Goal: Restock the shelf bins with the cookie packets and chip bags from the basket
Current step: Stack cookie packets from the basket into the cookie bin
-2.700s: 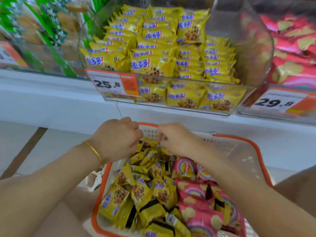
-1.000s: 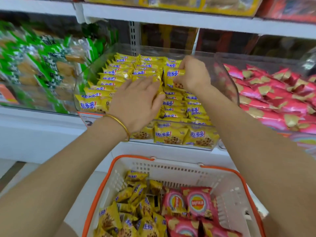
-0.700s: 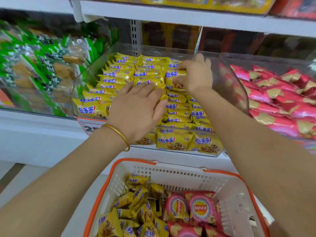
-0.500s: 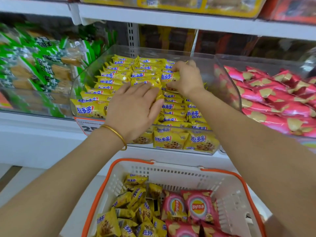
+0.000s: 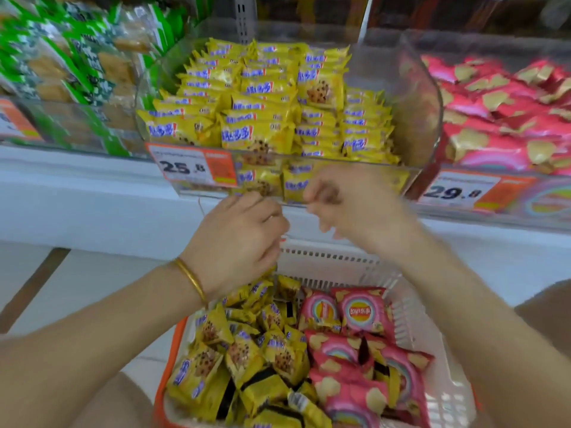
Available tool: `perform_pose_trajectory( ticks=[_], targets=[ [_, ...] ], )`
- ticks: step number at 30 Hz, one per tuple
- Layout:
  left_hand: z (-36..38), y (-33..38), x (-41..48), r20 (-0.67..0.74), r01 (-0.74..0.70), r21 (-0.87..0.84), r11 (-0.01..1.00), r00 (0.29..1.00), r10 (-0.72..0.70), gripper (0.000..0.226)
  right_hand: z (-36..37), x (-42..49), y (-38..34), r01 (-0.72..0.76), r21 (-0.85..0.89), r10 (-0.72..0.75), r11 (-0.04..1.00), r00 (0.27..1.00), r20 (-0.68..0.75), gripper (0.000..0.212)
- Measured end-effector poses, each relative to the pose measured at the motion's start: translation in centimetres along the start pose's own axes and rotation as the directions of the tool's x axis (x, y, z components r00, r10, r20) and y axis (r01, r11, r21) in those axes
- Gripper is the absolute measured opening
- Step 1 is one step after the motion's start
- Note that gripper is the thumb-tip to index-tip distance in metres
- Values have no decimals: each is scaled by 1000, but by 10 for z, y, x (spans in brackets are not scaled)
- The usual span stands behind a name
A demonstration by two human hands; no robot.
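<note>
Fetching step, by the look of it: both hands low over the far edge of the basket, just below the front edge of the clear bin of cookies. Left hand curled downward above the yellow cookie packets heaped along the basket's left side. Fingertips hidden behind the knuckles, so no telling of any packet pinched there. Right hand blurred, fingers loosely curled, nothing visible in them. Pink chip bags piled along the basket's right side, untouched.

Far from finished, judging by the load left in the basket. Next move probably a grab of several yellow packets, then a lift over the bin's front edge onto the rows already there. Bin nearly brimful toward its front left corner, so better laid flat toward the seemingly lower right side. Slippery wrappers, easy to spill from a loose handful.

White shelf ledge carrying three clear bins side by side: green packets at the left, yellow in the middle, shelved chips at the right. Orange-and-white price tags on the bins' front edges. Pale tiled floor below. Gold bangle on the left wrist.
</note>
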State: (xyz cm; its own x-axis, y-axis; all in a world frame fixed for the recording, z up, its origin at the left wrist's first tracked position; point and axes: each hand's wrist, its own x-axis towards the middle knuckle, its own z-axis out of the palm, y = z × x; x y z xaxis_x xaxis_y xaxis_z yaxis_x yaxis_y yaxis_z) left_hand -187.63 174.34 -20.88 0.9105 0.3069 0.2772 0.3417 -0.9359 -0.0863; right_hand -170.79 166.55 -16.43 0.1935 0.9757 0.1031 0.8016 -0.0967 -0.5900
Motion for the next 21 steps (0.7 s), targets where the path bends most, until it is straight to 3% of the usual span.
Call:
perform_pose_trajectory(
  ticks=[3, 6, 8, 10, 13, 15, 16, 19, 21],
  targets=[
    [15, -7, -12, 202, 50, 40, 998, 978, -57, 36, 83, 3, 33, -15, -169, 72, 985, 940, 333, 15],
    [22, -11, -15, 289, 102, 82, 991, 950, -121, 38, 172, 11, 74, -53, -248, 167, 967, 869, 466, 19],
    [26, -13, -14, 323, 119, 115, 986, 934, -151, 36, 221, 16, 94, -195, -164, 250, 967, 849, 465, 34],
    [29, -17, -11, 352, 140, 125, 982, 920, -176, 34, 253, 21, 102, -457, 29, 396, 889, 799, 452, 45],
    [34, -22, -10, 359, 158, 109, 981, 914, -188, 33, 283, 28, 103, -756, 234, 619, 612, 642, 453, 35],
    [37, -26, -11, 380, 156, 118, 981, 905, -190, 33, 295, 30, 102, -830, 362, 712, 425, 553, 433, 16],
    [39, -27, -12, 387, 157, 120, 980, 902, -192, 33, 298, 31, 102, -833, 391, 741, 392, 538, 402, 8],
    [40, -29, -12, 397, 166, 114, 980, 896, -198, 32, 292, 25, 105, -813, 384, 762, 438, 562, 322, 15],
    [40, -29, -9, 408, 169, 124, 978, 889, -205, 31, 272, 16, 106, -753, 365, 717, 547, 647, 261, 19]
  ],
)
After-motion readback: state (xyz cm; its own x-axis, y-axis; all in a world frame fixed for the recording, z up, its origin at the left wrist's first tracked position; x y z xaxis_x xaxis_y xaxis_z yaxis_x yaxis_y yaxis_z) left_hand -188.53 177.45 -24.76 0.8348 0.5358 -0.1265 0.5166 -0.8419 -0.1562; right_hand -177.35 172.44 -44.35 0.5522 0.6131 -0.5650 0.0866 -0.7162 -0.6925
